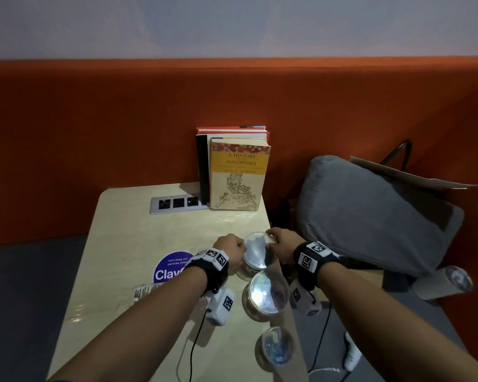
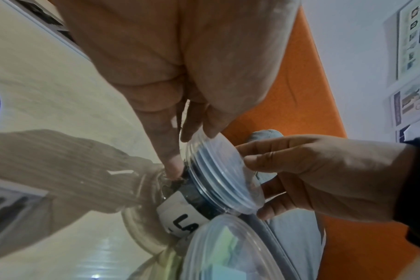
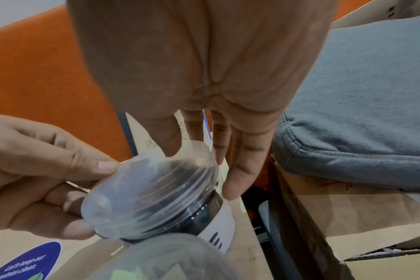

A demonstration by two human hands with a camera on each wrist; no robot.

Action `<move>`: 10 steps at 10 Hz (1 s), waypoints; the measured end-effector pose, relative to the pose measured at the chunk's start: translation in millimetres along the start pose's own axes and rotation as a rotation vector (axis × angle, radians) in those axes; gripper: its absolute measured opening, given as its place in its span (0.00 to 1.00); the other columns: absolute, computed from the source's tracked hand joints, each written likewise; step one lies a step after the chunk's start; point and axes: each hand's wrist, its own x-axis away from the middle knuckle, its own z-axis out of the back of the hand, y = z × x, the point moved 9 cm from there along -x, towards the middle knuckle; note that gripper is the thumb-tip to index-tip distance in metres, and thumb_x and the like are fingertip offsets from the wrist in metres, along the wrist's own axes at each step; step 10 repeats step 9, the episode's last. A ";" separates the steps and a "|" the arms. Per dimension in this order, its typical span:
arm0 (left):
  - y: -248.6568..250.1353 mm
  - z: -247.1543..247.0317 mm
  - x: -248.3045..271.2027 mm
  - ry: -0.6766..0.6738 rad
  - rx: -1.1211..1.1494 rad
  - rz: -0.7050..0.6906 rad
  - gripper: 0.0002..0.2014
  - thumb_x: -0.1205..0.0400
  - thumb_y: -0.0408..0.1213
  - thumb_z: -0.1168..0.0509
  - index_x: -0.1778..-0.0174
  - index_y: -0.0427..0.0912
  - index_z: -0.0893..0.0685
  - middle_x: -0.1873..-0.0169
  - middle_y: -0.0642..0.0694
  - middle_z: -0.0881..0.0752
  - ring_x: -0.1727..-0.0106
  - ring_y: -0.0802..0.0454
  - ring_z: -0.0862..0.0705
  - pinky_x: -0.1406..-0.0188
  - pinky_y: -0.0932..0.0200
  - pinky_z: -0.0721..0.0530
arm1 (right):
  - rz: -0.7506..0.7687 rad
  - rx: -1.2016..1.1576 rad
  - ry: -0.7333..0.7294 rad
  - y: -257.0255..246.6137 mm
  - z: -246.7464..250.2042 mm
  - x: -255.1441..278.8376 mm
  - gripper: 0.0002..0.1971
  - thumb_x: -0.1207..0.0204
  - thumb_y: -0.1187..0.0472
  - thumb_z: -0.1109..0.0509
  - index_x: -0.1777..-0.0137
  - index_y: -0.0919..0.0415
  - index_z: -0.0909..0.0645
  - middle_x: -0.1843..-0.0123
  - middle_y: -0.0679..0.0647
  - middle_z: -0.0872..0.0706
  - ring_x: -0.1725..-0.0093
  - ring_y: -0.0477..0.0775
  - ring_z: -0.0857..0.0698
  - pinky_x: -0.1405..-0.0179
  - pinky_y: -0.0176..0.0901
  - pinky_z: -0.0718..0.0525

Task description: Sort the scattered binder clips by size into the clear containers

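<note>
Three clear round containers stand in a row by the table's right edge. The far container (image 1: 255,253) bears a white handwritten label (image 2: 180,214) and holds dark clips (image 2: 192,193). Both hands grip its clear lid (image 2: 223,174) (image 3: 151,193), which sits tilted on the mouth. My left hand (image 1: 239,250) (image 2: 182,149) pinches the lid's left rim. Opposite it, my right hand (image 1: 273,244) (image 3: 201,170) curls its fingers round the right rim. The middle container (image 1: 265,296) is lidded. Bluish clips show inside the near container (image 1: 276,346).
Books (image 1: 236,175) stand at the table's back beside a socket strip (image 1: 177,204). A blue round sticker (image 1: 171,267) lies left of my hands. Off the table's right edge are a grey cushion (image 1: 370,216), a cardboard box (image 3: 348,217) and a silvery cylinder (image 1: 444,283).
</note>
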 end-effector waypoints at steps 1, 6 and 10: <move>-0.9 -0.2 -1.3 0.010 -0.014 0.003 0.18 0.14 0.44 0.41 0.58 0.37 0.11 0.63 0.40 0.09 0.57 0.40 0.10 0.52 0.51 0.13 | -0.002 0.003 -0.005 0.9 0.6 -0.7 0.27 0.21 0.54 0.34 0.21 0.54 0.30 0.26 0.57 0.22 0.31 0.59 0.20 0.34 0.49 0.18; 3.1 1.7 1.9 0.001 -0.030 0.021 0.22 0.13 0.47 0.41 0.61 0.35 0.12 0.62 0.38 0.09 0.56 0.40 0.10 0.49 0.51 0.14 | -0.069 -0.081 -0.018 7.8 -0.1 2.3 0.27 0.18 0.47 0.38 0.21 0.54 0.32 0.30 0.59 0.19 0.39 0.62 0.15 0.40 0.57 0.14; -4.6 14.7 5.1 0.053 -0.013 0.072 0.22 0.11 0.44 0.46 0.56 0.31 0.14 0.60 0.35 0.09 0.56 0.39 0.09 0.57 0.54 0.13 | -0.088 -0.041 0.155 5.5 22.3 9.6 0.20 0.17 0.50 0.41 0.29 0.57 0.26 0.34 0.59 0.20 0.38 0.60 0.18 0.39 0.50 0.19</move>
